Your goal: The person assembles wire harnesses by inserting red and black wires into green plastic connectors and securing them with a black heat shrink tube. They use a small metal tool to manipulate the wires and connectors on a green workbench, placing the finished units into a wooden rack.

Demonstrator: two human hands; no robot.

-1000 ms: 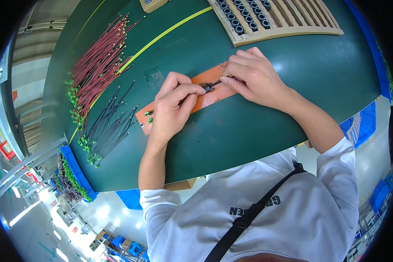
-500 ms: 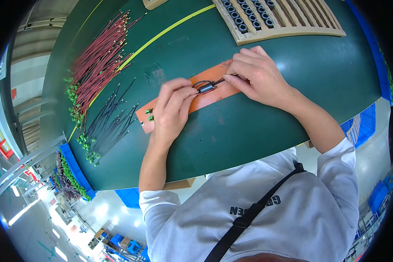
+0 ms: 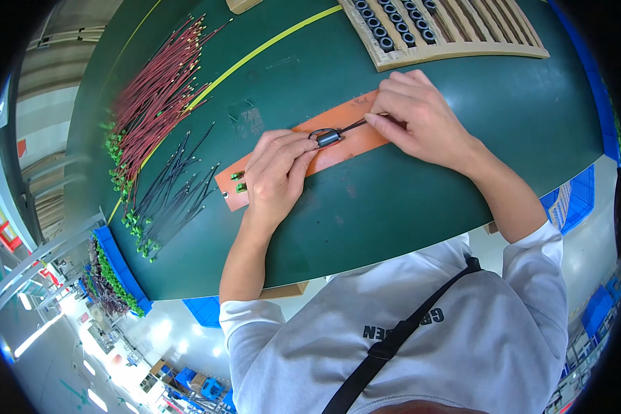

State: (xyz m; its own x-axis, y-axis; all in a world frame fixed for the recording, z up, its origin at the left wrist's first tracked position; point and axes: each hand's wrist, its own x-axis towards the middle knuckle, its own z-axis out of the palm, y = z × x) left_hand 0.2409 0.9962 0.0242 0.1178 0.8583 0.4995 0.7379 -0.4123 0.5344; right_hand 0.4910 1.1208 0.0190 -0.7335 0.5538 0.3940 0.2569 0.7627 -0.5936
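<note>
A black cylindrical core, apparently ferrite, lies over a long orange board on the table. Thin wires pass through the core, and one dark loop arches over its far side. The fingers of my left hand are closed at the core's left end, pinching it and the wires there. To the right, my right hand pinches the wires coming out of the core; their ends are hidden in my fingers. Small green connectors sit at the board's left end, beside my left wrist.
Red wires with green connectors lie in a large bundle on the far left of the green table. Nearer is a smaller bundle of black wires. A slotted tray holding several black cores stands at the far right. Blue bins flank the table.
My right hand has moved slightly right, and a longer stretch of wire shows between it and the core. The core and my left hand have shifted a little right.
</note>
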